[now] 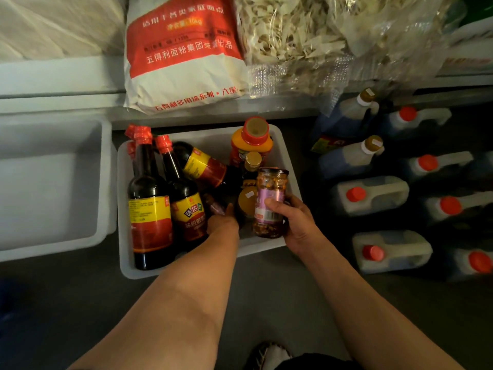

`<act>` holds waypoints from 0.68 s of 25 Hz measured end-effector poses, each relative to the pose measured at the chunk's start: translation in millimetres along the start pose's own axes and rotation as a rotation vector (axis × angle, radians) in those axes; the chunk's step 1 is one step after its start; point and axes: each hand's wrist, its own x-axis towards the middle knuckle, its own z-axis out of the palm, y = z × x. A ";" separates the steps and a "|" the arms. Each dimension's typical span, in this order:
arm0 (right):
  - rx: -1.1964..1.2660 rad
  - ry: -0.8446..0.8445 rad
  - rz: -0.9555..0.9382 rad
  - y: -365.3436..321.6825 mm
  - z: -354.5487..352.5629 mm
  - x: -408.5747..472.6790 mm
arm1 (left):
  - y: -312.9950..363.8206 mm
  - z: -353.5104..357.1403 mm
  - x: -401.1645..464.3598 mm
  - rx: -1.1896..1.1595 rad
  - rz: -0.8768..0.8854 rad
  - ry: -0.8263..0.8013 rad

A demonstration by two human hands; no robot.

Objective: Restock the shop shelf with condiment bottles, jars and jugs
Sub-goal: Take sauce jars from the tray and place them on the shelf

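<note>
A white bin (282,145) on the floor holds dark soy sauce bottles (149,198) with red caps, an orange jar with a red lid (252,145) and small yellow-lidded jars (246,201). My right hand (296,222) grips a glass chili sauce jar (270,204) with a purple label, lidless end up, just above the bin's near right corner. My left hand (222,221) reaches down into the bin among the bottles, its fingers around a small purple-labelled jar (213,205) that is mostly hidden.
An empty white bin (53,182) sits to the left. Several jugs with red caps (373,194) stand on the floor at the right. A shelf edge (61,102) runs above, bearing a flour sack (184,52) and bagged dried strips (293,38). My shoe (269,355) shows below.
</note>
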 end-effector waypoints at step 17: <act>0.048 -0.034 0.050 2.5 10.2 -15.6 | 29.1 -98.3 -77.1 -0.121 -0.091 -0.591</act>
